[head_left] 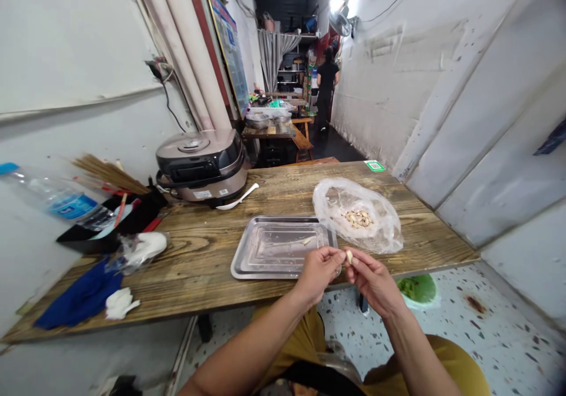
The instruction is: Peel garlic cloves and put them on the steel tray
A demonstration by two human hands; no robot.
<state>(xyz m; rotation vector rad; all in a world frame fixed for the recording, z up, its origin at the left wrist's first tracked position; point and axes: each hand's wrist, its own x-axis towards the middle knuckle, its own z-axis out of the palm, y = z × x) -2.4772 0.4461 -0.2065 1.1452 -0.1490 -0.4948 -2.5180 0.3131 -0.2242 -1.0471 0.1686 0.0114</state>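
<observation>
A pale garlic clove (349,257) is pinched in the fingertips of my right hand (372,279), above the table's front edge. My left hand (319,272) is closed too, its thumb and forefinger meeting the clove's left side. Below and left of the hands lies a shallow metal tray (241,260) with a small pale piece (306,241) and bits of debris in it. Just behind my right hand, a crumpled clear plastic bag (384,228) lies spread open with a heap of garlic cloves (357,218) on it.
On the wooden table (198,284) stand a rice cooker (201,166), a white spoon (239,198), a black holder (88,240) with chopsticks and a bottle, and a blue cloth (82,296). A green basin (420,290) is on the floor at right. A person (327,81) stands far back.
</observation>
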